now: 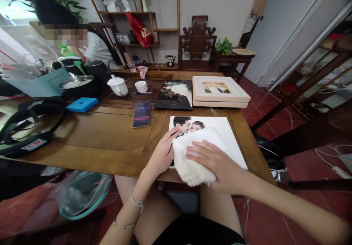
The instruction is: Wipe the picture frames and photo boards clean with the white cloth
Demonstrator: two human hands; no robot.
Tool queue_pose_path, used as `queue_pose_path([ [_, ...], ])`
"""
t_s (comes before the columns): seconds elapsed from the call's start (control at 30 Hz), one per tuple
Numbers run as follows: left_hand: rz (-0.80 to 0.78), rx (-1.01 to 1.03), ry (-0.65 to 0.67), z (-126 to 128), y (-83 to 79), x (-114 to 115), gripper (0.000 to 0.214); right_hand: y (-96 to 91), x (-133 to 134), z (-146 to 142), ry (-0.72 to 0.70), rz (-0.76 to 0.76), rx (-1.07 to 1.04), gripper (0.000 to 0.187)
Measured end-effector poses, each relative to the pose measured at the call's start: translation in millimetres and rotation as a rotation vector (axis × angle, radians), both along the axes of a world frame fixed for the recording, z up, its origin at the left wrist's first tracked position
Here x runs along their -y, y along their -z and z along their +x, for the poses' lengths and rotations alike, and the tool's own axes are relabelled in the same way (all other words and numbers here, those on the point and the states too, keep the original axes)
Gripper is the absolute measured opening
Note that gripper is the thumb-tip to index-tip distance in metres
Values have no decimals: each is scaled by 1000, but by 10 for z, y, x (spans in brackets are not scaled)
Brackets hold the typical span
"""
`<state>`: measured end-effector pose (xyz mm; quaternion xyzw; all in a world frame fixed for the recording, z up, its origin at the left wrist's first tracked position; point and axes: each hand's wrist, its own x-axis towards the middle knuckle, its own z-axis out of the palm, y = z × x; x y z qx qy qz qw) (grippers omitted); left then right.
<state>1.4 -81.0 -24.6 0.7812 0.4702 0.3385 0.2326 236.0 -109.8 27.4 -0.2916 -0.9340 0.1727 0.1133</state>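
A white-backed photo panel (229, 138) with a picture of two people lies flat at the near edge of the wooden table. My left hand (165, 151) rests along its left edge, fingers stretched out and touching it. Under my right hand (207, 160) is a folded white towel (187, 146), gripped and laid over the lower part of the picture. The thumb of that hand is hidden. Behind the panel are a dark photo panel (173, 94) and, to its right, light wooden picture frames (220, 91) in a stack.
A phone (141, 114) lies left of the panel. Farther left are a blue block (82, 104), headphones (30, 127), a white teapot (117, 85) and a white cup (141, 86). Below the table stands a lined bin (82, 197). Another person (96, 48) sits at the far left.
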Motion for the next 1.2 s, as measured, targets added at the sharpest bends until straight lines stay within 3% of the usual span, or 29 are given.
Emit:
queue_pose_path([
  [0.23, 15, -1, -31, 23, -17, 8, 44, 140, -950, 68, 257, 125, -85, 57],
  [0.33, 15, -1, -34, 21, -2, 3, 44, 141, -1030, -32, 300, 190, -8, 56],
  [0.43, 16, 1, -38, 16, 11, -6, 44, 89, -735, -126, 298, 209, 115, 59],
  [0.63, -4, -15, -44, 21, 4, -2, 44, -48, 321, -165, 127, 79, 244, 72],
  [0.73, -10, -13, -47, 19, 5, -1, 44, -56, 457, -120, 51, 41, 193, 72],
  [0.8, -9, -11, -44, 14, 8, -3, 44, -25, 290, -70, 53, 50, 125, 72],
  [0.9, 0, -2, -32, 7, 4, -2, 43, 48, -211, 27, 116, 110, 16, 72],
  [1.07, -13, 3, -42, 5, -10, 8, 43, 129, -1000, 169, 345, 179, -25, 65],
  [1.13, -27, -4, -49, 5, -7, 8, 44, 134, -1103, 170, 404, 154, -2, 64],
  [1.2, -34, -7, -52, 5, -1, 5, 44, 132, -1031, 123, 420, 135, 26, 65],
])
